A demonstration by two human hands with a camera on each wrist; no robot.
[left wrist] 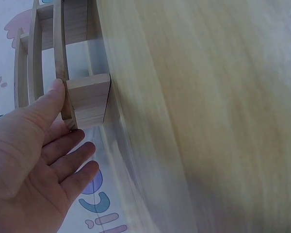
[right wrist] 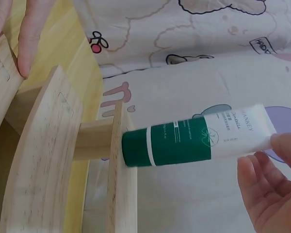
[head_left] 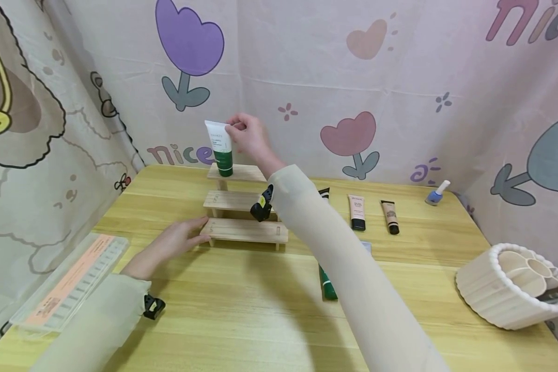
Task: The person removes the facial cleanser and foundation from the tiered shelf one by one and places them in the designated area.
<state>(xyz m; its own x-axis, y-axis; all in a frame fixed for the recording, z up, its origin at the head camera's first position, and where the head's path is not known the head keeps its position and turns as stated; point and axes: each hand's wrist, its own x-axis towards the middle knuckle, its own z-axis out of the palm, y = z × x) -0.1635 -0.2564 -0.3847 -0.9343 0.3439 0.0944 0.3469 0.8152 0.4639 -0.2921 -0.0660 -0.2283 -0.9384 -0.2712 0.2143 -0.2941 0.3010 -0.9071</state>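
A three-step wooden display rack [head_left: 248, 231] stands on the table. In my right hand [head_left: 252, 138] I hold a white-and-green squeeze tube [head_left: 220, 142], thumb and fingers pinching its flat white end. The tube stands cap down at the left of the top step; in the right wrist view its green cap [right wrist: 136, 148] meets that board. My left hand [head_left: 180, 240] is at the left end of the lowest step. The left wrist view shows its thumb [left wrist: 51, 99] and forefinger gripping the board's corner, the other fingers loosely bent.
Right of the rack lie a pink BB tube [head_left: 357, 212], a small beige tube [head_left: 390, 216] and another green tube [head_left: 327, 284], partly behind my right sleeve. A blue nail polish bottle [head_left: 434, 197] stands farther back. A clear case [head_left: 76, 281] lies left, a white ribbed holder [head_left: 485, 297] right.
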